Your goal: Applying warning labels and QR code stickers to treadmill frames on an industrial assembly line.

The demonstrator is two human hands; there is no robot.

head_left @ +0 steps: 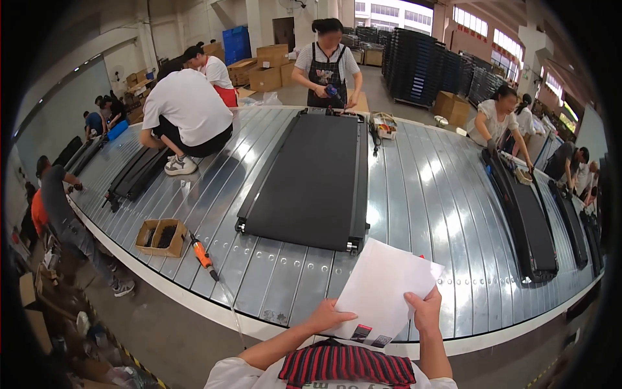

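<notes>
I hold a white sheet of paper up in front of me with both hands, just above the near edge of the metal line. My left hand grips its lower left edge, thumb on top and fingers curled under, and my right hand pinches its lower right corner, thumb pressed on the face of the paper. Two small dark labels sit at the sheet's bottom edge between my hands, and a red and black striped piece lies against my chest below them. The sheet's top corner covers a bit of the slatted belt, just beside the front end of the black treadmill that lies flat in the middle of the line. To the left on the belt lies an orange driver with its hose trailing over the edge, and next to it a small open carton with dark parts inside. Further left a person in a grey shirt stands at the edge. On the right another treadmill runs along the belt, with a person in white bent over its far end. Past my treadmill, a person in a white shirt crouches on the belt itself beside a long black part, and at the far end a person in an apron holds a tool at the treadmill's head. Behind them stand brown boxes and stacks of dark frames.
</notes>
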